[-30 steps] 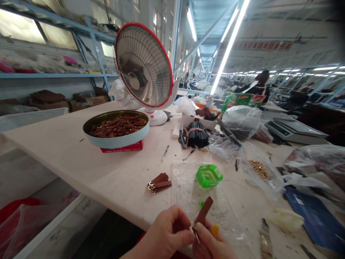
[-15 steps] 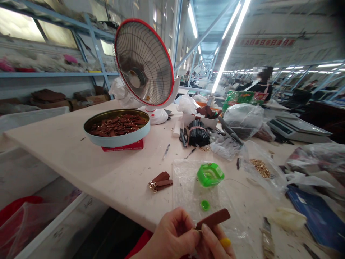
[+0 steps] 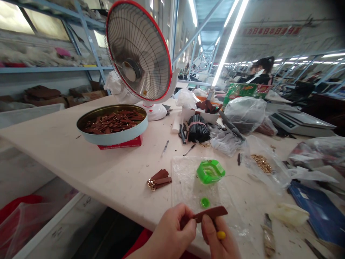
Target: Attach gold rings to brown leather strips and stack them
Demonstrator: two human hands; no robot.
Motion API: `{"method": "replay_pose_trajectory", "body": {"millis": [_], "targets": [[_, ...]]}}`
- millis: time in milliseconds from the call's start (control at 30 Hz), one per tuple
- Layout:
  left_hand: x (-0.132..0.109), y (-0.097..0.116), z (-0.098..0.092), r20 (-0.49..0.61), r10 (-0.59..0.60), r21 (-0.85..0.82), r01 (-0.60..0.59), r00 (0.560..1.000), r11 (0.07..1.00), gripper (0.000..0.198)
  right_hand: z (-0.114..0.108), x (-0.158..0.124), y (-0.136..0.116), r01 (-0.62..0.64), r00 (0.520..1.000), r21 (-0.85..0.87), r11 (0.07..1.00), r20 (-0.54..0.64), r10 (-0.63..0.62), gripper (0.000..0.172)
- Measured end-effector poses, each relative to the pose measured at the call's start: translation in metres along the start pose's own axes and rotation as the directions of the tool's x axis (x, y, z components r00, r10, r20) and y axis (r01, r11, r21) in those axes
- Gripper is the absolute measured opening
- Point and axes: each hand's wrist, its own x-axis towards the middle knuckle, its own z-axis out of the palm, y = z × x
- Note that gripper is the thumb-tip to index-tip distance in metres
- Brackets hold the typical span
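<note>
— Left hand (image 3: 172, 233)?
— Curled at the bottom edge, thumb and fingertips pinched on the near end of the brown leather strip (image 3: 211, 213).
— Right hand (image 3: 219, 239)?
— Just beside the left, under the strip, fingers bent up against its underside and near end; grasping it too. Something small and yellow (image 3: 221, 235) at one fingertip, too small to make out.
— And the strip itself?
— Held between both hands, lying almost level, free end sticking out to the right above the clear plastic sheet (image 3: 188, 180) at the table's (image 3: 54, 144) front edge.
— Nearby?
— Beyond the hands on the plastic: a small green cap (image 3: 205, 202), then a green container (image 3: 210, 171). Left of those, a little cluster of finished brown tabs (image 3: 159, 178) with metal rings. Further back, a round tin (image 3: 113, 126) full of brown pieces, in front of a red-rimmed heater (image 3: 138, 54). Off right, a bag of gold fittings (image 3: 261, 163).
</note>
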Motion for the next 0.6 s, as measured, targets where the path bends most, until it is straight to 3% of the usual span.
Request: {"method": "replay_pose_trajectory", "body": {"millis": [167,267,433,600], "targets": [[0.026,-0.018,0.006,0.012,-0.107,-0.209,0.107,0.994,0.972,0.005,-0.026,0.039,0.014,0.085,0.993,-0.019,0.996,-0.081,-0.087,0.037],[0.039,-0.024,0.006,-0.013,-0.148,-0.217,0.142,0.989,0.966,0.006,-0.034,0.059,0.035,0.073,0.989,0.000,0.997,-0.128,-0.072,0.039],[0.055,-0.025,0.003,-0.027,-0.159,-0.189,0.151,0.987,0.970,0.012,-0.029,0.075,0.067,0.003,0.986,0.036,0.999,-0.164,0.003,0.039],[0.061,-0.028,0.003,-0.050,-0.186,-0.173,0.174,0.981,0.969,0.011,-0.030,0.074,0.076,-0.041,0.982,0.028,0.999,-0.186,0.045,0.040]]}}
